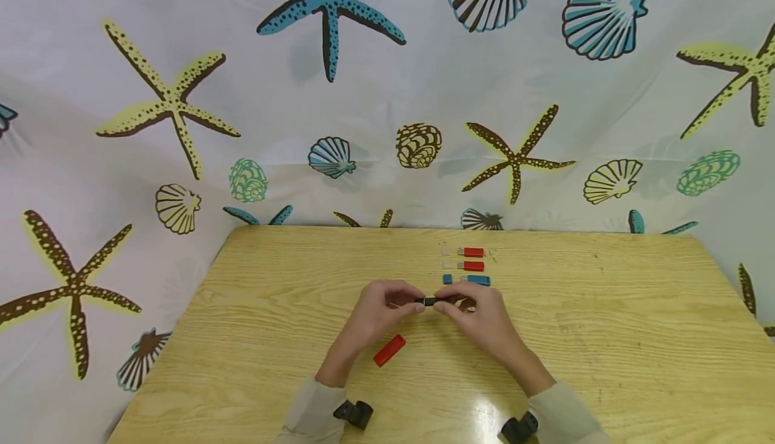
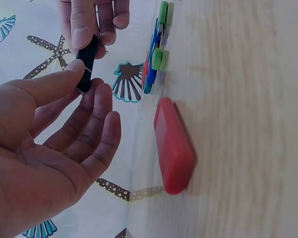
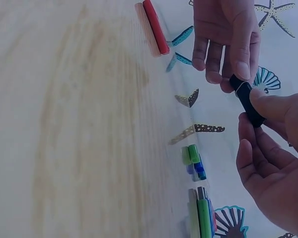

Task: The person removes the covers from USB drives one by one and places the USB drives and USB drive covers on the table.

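Note:
A black USB stick [image 1: 430,301] is held level between both hands above the table, with a thin light line across it near the left fingers. My left hand [image 1: 377,311] pinches its left end between thumb and fingers. The other end is pinched by my right hand [image 1: 481,316]. In the left wrist view the black stick [image 2: 91,57] runs from one hand's fingertips to the other's. A red USB stick [image 1: 389,350], its connector not visible, lies on the table below my left hand.
Beyond the hands lie two red USB sticks [image 1: 471,252] with clear caps, and a blue USB stick [image 1: 478,280] beside its blue cap [image 1: 447,279]. A green stick [image 3: 203,213] and green cap [image 3: 193,153] show in the right wrist view. A patterned curtain [image 1: 375,94] hangs behind the table.

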{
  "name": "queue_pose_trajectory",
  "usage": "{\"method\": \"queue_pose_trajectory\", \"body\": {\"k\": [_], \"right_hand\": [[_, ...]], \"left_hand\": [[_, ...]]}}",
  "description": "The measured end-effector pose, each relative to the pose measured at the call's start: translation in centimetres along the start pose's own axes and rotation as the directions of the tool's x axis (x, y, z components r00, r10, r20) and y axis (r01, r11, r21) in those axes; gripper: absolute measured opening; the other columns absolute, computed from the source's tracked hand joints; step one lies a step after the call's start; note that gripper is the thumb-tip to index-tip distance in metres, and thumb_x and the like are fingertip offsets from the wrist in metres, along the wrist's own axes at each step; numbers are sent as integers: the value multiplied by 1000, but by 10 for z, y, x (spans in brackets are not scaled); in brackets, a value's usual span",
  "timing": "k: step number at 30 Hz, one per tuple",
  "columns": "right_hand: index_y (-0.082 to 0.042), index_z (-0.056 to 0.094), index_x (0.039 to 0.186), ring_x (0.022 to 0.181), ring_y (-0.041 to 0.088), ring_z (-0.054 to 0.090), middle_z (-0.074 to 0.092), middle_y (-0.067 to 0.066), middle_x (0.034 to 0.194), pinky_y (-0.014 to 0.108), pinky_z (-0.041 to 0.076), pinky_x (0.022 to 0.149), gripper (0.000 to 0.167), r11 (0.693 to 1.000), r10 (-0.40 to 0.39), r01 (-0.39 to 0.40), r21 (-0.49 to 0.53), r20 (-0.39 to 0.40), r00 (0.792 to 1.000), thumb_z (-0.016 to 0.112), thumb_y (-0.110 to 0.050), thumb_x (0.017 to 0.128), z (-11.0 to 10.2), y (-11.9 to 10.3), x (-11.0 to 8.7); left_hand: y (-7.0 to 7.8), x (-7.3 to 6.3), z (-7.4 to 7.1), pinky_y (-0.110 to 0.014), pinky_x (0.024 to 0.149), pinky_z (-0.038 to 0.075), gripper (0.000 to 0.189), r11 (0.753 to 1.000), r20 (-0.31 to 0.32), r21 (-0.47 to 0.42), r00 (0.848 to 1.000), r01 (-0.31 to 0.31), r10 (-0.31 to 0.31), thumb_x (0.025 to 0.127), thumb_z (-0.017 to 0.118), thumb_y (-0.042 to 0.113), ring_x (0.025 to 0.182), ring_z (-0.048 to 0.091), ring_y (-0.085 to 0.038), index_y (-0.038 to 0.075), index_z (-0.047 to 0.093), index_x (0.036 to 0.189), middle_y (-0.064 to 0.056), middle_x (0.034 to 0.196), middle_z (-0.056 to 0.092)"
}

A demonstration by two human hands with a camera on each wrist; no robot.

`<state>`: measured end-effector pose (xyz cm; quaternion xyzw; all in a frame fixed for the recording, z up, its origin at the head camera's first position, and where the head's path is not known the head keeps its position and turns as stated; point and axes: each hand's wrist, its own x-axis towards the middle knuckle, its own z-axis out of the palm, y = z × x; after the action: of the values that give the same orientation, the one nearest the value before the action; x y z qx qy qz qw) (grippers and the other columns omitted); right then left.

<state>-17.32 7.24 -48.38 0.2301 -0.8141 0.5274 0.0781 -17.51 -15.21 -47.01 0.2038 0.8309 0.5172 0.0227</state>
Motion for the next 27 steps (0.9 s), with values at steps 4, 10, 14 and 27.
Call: {"method": "queue_pose_trajectory", "body": {"k": [4,10,14,27], "right_hand": [[-13,80,102,86,12,68,75,-4,100,30,59,70,11,1000,-8,8,-4,-6,1000,80,-13,91,-6,0,-3],[-11,79,102,87,13,69,75,-1,102,31,59,71,13,1000,3,-3,-2,-4,1000,81,-10,89,-13,0,-9],[-9,78,103,87,13,69,75,-1,102,30,60,71,14,1000,4,-4,-9,-1,1000,81,-8,90,-16,-1,-13],[-12,78,102,89,13,68,74,-2,104,31,60,70,18,1000,-5,5,3,-11,1000,82,-3,87,-26,-1,-24]], "left_hand": [[6,2,4,-32,80,59,14,1000,11,-10,1000,17,-17,94,77,13,91,71,-21,8,79,107,-6,103,75],[12,3,11,-30,79,58,12,999,22,-11,998,51,-51,93,78,13,88,68,-15,11,79,105,0,100,74],[14,3,15,-29,78,58,12,999,33,-12,998,47,-47,94,78,13,87,68,-14,11,78,105,1,99,74],[15,2,25,-30,75,59,11,995,71,-99,997,27,-20,95,75,10,84,71,-22,4,75,105,-8,96,73]]}}
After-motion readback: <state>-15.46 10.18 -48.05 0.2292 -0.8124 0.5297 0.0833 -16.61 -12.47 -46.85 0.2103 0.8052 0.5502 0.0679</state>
